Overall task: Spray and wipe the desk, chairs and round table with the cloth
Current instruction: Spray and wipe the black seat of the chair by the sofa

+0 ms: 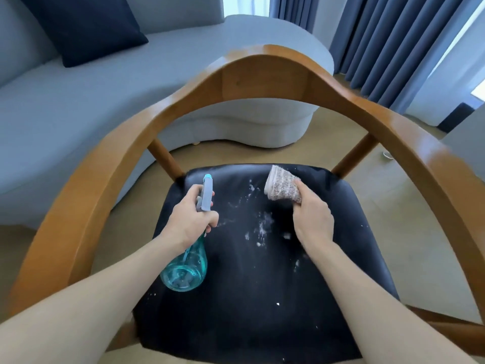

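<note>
A wooden chair with a curved backrest [265, 72] and a black seat [262, 298] fills the view. White specks and spray droplets dot the seat's middle [262, 227]. My left hand [189, 222] grips the neck of a teal spray bottle [187, 271] with a grey-blue trigger head, its nozzle pointing toward the seat's back. My right hand [312, 219] holds a folded speckled beige cloth [282, 186] against the seat's back right part.
A pale blue curved sofa [86, 101] with a dark navy cushion [86, 27] stands behind the chair. Blue curtains [388, 40] hang at the back right. A small round object [388, 155] lies on the beige floor to the right.
</note>
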### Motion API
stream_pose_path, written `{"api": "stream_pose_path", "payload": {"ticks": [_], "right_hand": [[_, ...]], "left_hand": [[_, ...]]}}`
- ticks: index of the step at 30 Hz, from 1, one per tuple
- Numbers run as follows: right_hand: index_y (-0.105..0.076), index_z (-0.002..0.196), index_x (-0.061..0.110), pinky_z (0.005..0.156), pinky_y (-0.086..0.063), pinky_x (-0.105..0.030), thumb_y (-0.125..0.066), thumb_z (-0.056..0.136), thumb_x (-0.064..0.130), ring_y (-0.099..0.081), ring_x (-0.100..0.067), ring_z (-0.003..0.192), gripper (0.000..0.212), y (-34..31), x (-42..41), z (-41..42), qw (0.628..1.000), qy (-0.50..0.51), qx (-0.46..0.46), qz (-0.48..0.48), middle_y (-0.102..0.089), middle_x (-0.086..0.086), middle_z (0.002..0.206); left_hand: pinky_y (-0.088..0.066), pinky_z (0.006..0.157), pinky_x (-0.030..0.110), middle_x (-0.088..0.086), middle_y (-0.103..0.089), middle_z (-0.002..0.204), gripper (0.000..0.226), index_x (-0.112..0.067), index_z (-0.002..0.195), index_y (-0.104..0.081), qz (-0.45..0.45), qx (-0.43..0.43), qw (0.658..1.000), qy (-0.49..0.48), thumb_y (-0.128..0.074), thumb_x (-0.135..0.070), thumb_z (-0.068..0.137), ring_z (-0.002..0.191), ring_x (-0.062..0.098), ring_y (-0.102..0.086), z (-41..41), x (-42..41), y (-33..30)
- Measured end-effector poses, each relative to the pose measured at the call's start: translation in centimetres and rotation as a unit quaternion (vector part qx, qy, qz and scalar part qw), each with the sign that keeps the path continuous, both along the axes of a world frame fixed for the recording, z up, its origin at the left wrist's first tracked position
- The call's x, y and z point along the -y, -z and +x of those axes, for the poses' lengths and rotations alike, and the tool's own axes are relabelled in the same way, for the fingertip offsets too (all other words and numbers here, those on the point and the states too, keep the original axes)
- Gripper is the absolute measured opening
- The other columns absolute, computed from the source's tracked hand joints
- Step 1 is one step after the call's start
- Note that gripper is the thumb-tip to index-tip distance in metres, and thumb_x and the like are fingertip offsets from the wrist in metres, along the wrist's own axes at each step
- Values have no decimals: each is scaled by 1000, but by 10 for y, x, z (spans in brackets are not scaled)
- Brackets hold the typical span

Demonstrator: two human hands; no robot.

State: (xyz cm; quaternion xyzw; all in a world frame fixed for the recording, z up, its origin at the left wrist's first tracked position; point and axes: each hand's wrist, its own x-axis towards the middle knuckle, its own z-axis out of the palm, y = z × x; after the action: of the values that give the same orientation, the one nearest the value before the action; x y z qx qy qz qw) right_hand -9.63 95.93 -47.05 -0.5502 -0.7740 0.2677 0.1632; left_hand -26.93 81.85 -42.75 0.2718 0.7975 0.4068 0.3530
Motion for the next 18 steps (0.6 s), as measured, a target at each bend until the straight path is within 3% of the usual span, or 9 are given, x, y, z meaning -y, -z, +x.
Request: {"api": "stream_pose_path", "payload": {"ticks": [5, 9, 11, 13, 15, 18], "right_hand": [[-40, 141, 20, 83, -41, -38, -38, 96, 7, -49, -30, 117, 47, 2, -46, -68, 995, -48, 82, 37, -55, -8, 129], [-52, 117, 16, 73, -33, -36, -41, 95, 11, -53, -33, 106, 25, 29, -55, -106, 985, -104, 124, 53, -57, -7, 117], [-54, 105, 14, 80, -31, -38, -45, 92, 11, -50, -31, 111, 16, 51, -44, -113, 978, -145, 133, 62, -57, -6, 115], [-55, 119, 14, 98, -26, -39, -50, 88, 7, -42, -29, 124, 32, 72, -23, -109, 971, -178, 134, 90, -53, -5, 127], [-55, 126, 11, 108, -26, -45, -62, 79, 1, -42, -30, 128, 49, 84, -1, -96, 959, -218, 137, 118, -53, -8, 132], [-67, 110, 12, 96, -44, -52, -83, 50, -4, -61, -28, 112, 65, 95, 32, -71, 946, -255, 130, 156, -66, -7, 117]], "left_hand": [[-47, 57, 33, 7, -53, 86, 39, -15, 105, -51, 8, -5, 1000, -21, -58, 9, 74, 57, 21, -47, -40, -24, 0], [-48, 57, 32, 8, -52, 85, 41, -15, 107, -50, 13, 2, 1000, -29, -58, 9, 75, 59, 21, -47, -58, -33, 6], [-47, 56, 32, 6, -50, 83, 40, -15, 105, -51, 15, 7, 999, -38, -57, 10, 74, 58, 20, -46, -62, -34, 9], [-46, 55, 32, 5, -50, 82, 39, -14, 104, -50, 11, 16, 999, -41, -56, 10, 74, 57, 20, -45, -62, -31, 12], [-44, 54, 32, 4, -49, 83, 38, -13, 103, -50, 10, 24, 999, -44, -56, 11, 74, 55, 20, -44, -59, -26, 13], [-44, 55, 33, 4, -50, 85, 37, -13, 100, -51, 6, 27, 998, -56, -57, 10, 73, 53, 20, -44, -50, -11, 12]]}}
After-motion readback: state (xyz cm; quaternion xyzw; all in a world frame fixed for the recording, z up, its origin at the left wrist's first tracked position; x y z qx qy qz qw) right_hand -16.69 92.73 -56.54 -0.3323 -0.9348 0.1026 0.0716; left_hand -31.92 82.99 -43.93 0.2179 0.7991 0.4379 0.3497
